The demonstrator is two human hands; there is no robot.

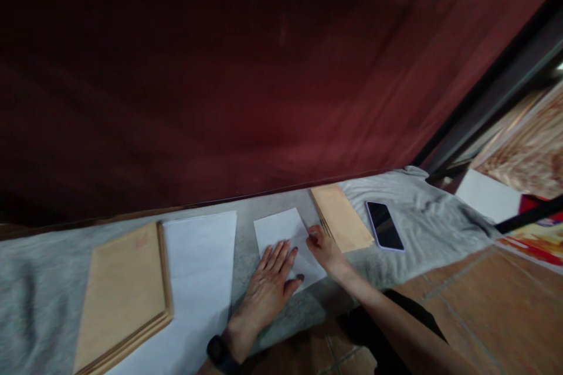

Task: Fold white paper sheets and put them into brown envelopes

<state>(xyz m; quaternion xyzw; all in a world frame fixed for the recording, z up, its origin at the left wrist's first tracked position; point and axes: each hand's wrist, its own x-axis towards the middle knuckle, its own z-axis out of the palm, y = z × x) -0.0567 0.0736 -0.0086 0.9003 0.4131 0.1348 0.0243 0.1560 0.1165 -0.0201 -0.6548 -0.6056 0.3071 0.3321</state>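
A folded white sheet of paper (281,225) lies on the grey cloth in front of me. Spread flat over its lower left part, my left hand (275,275) presses it down, with the fingers stretched out. My right hand (324,246) is closed, its curled fingers on the paper's right edge; the fingertips are partly hidden. Just beyond that hand is a small stack of brown envelopes (345,217). Left of my left hand lie large white sheets (202,269), partly covered by a thicker stack of brown envelopes (125,287).
A phone (385,225) with a pale purple edge rests right of the small stack. Grey cloth (433,217) covers the narrow surface, wrinkled at the right. A dark red panel (264,99) rises behind. Tiled floor (497,304) shows at lower right, near a dark metal bar (528,217).
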